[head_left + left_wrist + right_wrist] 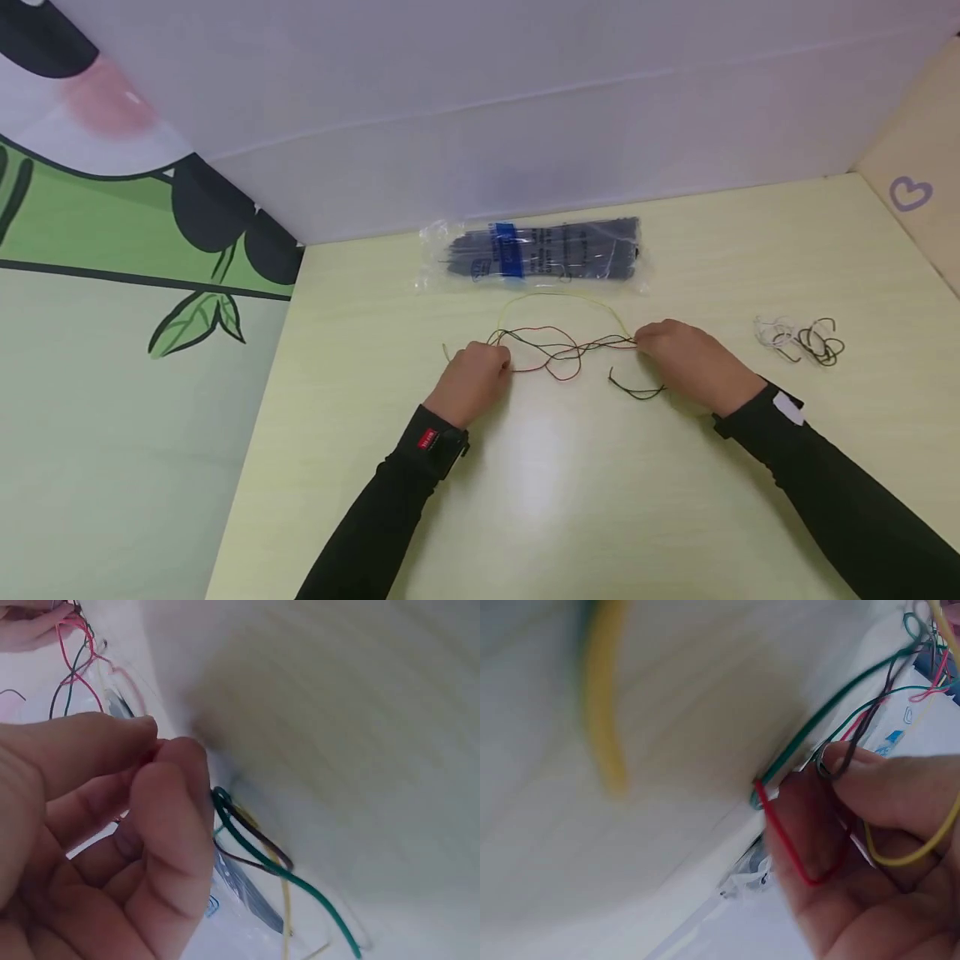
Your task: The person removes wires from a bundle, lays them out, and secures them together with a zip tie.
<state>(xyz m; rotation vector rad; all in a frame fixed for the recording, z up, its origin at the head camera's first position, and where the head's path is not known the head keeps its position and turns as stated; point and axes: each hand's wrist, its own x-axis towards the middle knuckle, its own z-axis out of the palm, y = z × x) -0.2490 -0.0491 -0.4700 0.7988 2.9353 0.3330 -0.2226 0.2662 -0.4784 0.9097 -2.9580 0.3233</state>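
Thin red, green, dark and yellow wires (555,354) lie loosely tangled on the table between my two hands. My left hand (472,379) pinches the wires at their left end; in its wrist view the green wire (322,900) leads out past the fingertips beside dark and yellow ones. My right hand (693,362) pinches the bundle's other end between thumb and fingers. Over those fingers loops the red wire (806,879), while the yellow wire (907,862) bends under the thumb. A yellow strand arcs behind the tangle. Dark wire ends (637,393) stick out left of the right hand.
Behind the wires, a clear plastic bag (573,250) of dark strips with a blue band lies near the wall. Right of my right hand are a small white tangle (776,332) and a dark coiled wire (821,342). The pale table (540,517) meets a wall (525,158) behind.
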